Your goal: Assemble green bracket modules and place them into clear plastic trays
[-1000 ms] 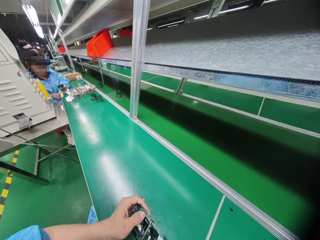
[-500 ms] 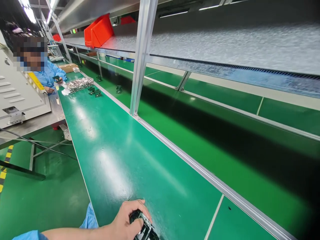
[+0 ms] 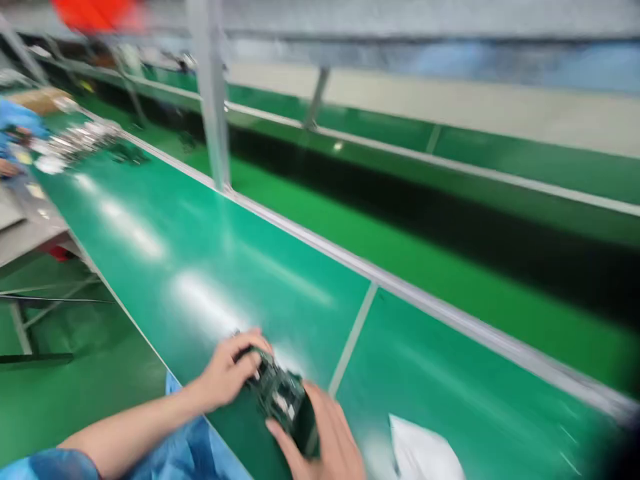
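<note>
Low in the middle of the view, dark green circuit boards with blurred parts on them are held just over the green bench top. My left hand grips their far-left end, thumb on top and fingers curled round the edge. At the near-right end my right hand clasps them between thumb and fingers. Motion blur hides how many boards there are and whether they are joined.
A white sheet or bag lies right of my right hand. A metal post rises from the rail along the bench. Farther left are crumpled silvery packing, more boards and a co-worker's blue sleeve.
The view has swung right and down. My right hand and the white sheet have come into view, with both hands now on the boards.
</note>
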Tool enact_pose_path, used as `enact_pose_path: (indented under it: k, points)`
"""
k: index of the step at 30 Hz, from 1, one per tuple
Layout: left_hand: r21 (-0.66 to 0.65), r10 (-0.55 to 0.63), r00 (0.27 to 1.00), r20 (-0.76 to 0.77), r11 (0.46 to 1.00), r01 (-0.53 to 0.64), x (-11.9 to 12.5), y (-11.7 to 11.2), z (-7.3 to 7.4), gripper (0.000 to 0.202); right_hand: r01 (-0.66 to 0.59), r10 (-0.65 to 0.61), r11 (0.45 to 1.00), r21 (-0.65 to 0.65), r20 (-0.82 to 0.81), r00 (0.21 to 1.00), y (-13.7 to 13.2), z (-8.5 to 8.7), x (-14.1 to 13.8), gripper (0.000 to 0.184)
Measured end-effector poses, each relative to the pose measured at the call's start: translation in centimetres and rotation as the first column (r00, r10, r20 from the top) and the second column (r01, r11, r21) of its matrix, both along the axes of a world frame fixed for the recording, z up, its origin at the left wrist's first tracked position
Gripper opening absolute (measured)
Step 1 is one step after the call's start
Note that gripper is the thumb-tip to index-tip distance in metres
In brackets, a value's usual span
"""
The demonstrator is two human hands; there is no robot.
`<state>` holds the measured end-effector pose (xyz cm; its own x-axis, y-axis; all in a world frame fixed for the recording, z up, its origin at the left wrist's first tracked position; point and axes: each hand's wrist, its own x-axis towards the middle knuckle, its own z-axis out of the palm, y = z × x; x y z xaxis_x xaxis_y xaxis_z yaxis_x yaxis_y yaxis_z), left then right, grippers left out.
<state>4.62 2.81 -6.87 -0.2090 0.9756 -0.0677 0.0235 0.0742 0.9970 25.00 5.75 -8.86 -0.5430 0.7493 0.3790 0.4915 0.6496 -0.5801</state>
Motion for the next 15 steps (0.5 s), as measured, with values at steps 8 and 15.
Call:
enact_pose_path:
  k: [8,15]
  points:
    - [-0.168,-0.373,0.918,-0.134,0.922,0.350,-4.4,-2.3,1.3,0.083,0.087,-0.059,0.969,-0.230,0.127,0.990,-0.5,3.5,-1.0,0.065]
    - [-0.308,-0.390,0.890,-0.235,0.899,0.312,-4.4,-1.9,1.8,0.064,0.074,-0.059,0.992,-0.107,0.135,0.989,-0.5,4.1,-2.6,0.063]
